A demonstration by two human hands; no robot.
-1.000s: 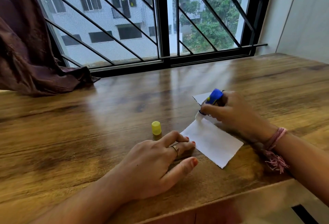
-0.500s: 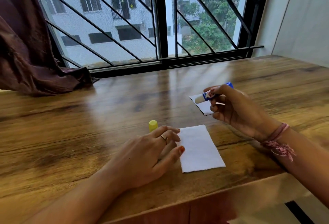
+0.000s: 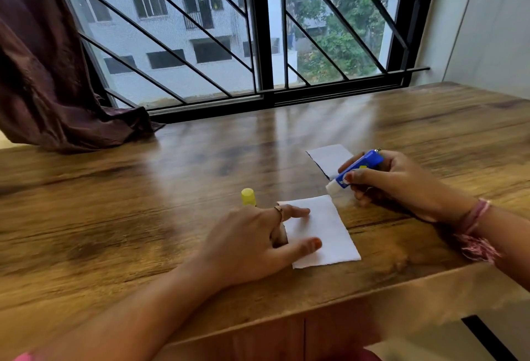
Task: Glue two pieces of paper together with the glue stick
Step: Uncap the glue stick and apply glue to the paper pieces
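Observation:
A white paper piece [image 3: 327, 231] lies on the wooden table [image 3: 143, 217] near its front edge. My left hand [image 3: 252, 243] rests flat on its left side, fingers spread over the paper. My right hand [image 3: 398, 182] grips an uncapped blue glue stick [image 3: 358, 168], tilted with its white tip pointing down-left, just above the paper's far right corner. A second white paper piece [image 3: 329, 158] lies farther back, partly hidden by my right hand. The yellow cap [image 3: 248, 197] stands upright just behind my left hand.
A dark curtain [image 3: 57, 88] drapes onto the table at the far left. A barred window [image 3: 258, 30] runs along the table's back edge, and a white wall [image 3: 487, 30] stands at the right.
My right hand lifted the glue stick off the near paper, rose over the far paper, then came back down toward the near paper's corner. The near paper turned under my left hand.

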